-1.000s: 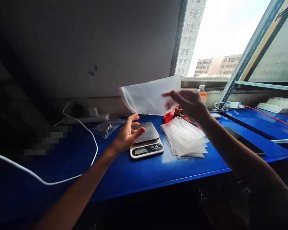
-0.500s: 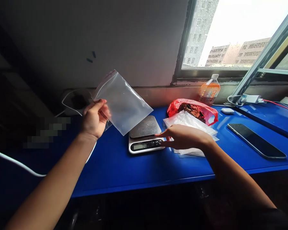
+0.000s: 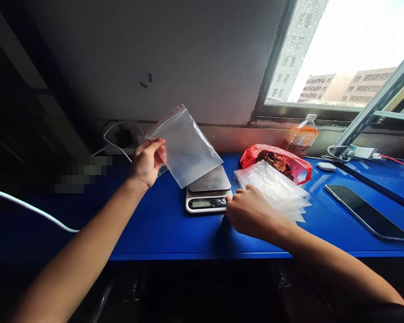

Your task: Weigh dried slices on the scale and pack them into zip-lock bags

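My left hand pinches a clear zip-lock bag by its edge near the seal and holds it up, tilted. The bag's lower corner hangs over the metal plate of a white digital kitchen scale, whose display seems to read zero. At the scale's right front corner is my right hand, fingers curled in, with a fingertip at the buttons. Whether it presses one, I cannot tell. Just behind that hand lies a stack of clear plastic bags.
A red plastic bag holding brown dried pieces sits behind the stack. An orange drink bottle stands by the window. Rightward lie a phone, a white earbud case and a charger. A white cable crosses at left.
My right hand has curled its outstretched fingers in and come nearer the front of the scale's right end. My left hand still holds the zip-lock bag. The view has shifted slightly.
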Motion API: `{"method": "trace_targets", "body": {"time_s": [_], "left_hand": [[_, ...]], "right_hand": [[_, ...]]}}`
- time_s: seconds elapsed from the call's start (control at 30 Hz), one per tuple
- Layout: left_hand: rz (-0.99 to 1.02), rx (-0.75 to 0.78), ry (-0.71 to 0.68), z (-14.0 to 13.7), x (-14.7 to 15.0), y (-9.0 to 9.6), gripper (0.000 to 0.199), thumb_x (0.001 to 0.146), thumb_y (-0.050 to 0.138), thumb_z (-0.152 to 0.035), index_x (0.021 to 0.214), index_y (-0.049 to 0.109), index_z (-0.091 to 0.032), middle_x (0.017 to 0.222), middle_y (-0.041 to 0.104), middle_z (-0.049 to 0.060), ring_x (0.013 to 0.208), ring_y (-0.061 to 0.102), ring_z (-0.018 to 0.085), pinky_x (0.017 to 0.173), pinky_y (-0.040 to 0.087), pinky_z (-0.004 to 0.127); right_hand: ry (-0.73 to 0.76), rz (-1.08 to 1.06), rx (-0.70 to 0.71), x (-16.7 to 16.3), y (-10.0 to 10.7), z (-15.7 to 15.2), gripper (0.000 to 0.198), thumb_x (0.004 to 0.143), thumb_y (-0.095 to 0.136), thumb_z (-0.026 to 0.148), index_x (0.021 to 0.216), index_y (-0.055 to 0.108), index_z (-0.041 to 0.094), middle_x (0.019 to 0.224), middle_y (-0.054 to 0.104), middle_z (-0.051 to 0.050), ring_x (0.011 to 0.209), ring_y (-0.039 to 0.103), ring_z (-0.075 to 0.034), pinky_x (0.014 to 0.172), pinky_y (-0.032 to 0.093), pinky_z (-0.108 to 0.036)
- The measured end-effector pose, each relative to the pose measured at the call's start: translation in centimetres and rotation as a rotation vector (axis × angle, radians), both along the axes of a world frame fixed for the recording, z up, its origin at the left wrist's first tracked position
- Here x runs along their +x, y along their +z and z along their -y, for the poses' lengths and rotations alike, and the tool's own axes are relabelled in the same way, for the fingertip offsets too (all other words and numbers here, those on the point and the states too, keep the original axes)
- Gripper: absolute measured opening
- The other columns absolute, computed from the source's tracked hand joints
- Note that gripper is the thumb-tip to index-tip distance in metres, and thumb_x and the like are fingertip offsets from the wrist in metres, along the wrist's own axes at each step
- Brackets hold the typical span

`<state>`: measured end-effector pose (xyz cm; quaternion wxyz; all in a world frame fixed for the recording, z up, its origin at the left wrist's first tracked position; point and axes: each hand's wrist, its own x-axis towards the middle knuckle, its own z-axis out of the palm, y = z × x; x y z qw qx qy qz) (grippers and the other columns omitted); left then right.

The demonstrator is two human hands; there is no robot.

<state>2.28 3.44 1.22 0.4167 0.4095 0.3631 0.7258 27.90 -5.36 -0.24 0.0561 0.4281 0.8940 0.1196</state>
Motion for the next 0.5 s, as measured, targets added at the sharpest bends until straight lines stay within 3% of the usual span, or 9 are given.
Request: {"method": "trace_targets", "body": {"time_s": [0.17, 0.33, 0.4, 0.5], "left_hand": [[-0.076, -0.025, -0.087, 0.4, 0.1, 0.1, 0.005, 0.077, 0.065, -0.018, 0.073, 0.066, -0.015, 0.057, 0.056, -0.003, 0.044, 0.048, 0.006, 0.043, 0.041, 0.017], [-0.185, -0.058, -0.245, 1.3, 0.2, 0.6, 0.011, 0.080, 0.068, -0.023, 0.082, 0.070, -0.013, 0.057, 0.058, 0.000, 0.044, 0.048, 0.007, 0.042, 0.040, 0.017], [-0.252, -0.058, -0.332, 1.9, 0.4, 0.8, 0.013, 0.079, 0.070, -0.026, 0.084, 0.070, -0.014, 0.055, 0.056, -0.001, 0.041, 0.043, 0.006, 0.038, 0.035, 0.017], [-0.369, -0.062, -0.449, 2.7, 0.5, 1.1, 0.015, 0.075, 0.072, -0.023, 0.087, 0.070, -0.015, 0.054, 0.055, -0.001, 0.041, 0.043, 0.007, 0.038, 0.033, 0.019]], "right_hand": [[-0.010, 0.006, -0.020, -0.4, -0.3, 0.4, 0.021, 0.084, 0.055, 0.029, 0.079, 0.070, 0.014, 0.073, 0.072, -0.013, 0.067, 0.070, -0.030, 0.057, 0.042, -0.034], [-0.017, -0.057, -0.106, 2.1, 0.9, -0.2, 0.027, 0.087, 0.055, 0.038, 0.086, 0.073, 0.018, 0.071, 0.072, -0.011, 0.064, 0.067, -0.024, 0.056, 0.039, -0.030], [-0.026, -0.231, -0.122, 2.9, 1.6, -1.5, 0.031, 0.091, 0.051, 0.040, 0.089, 0.073, 0.018, 0.070, 0.071, -0.009, 0.062, 0.064, -0.020, 0.059, 0.040, -0.030], [0.006, -0.752, -0.202, 2.2, 2.1, -4.1, 0.043, 0.095, 0.042, 0.045, 0.085, 0.070, 0.015, 0.072, 0.069, -0.008, 0.064, 0.060, -0.015, 0.062, 0.042, -0.027]]}}
